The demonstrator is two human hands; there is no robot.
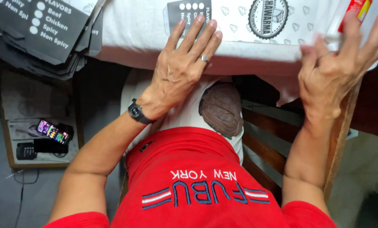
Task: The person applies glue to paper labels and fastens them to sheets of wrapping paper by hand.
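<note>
My left hand [182, 65] lies flat with fingers spread on a stack of white printed paper sheets [146, 29] at the table's near edge; it wears a ring and a black wristwatch [136, 112]. My right hand [337, 67] hovers at the right, fingers apart and blurred, close to a red and white tube [353, 12] that stands just behind the fingers. I cannot tell whether the right hand touches the tube. The white sheets carry a black panel and a round black emblem [268, 17].
A pile of flat black printed cartons [45, 33] sits at the upper left. Lower left, a low wooden shelf holds a lit phone [54, 131] and a dark device [26, 150]. A brown cushion [221, 109] and wooden slats [265, 135] lie under the table.
</note>
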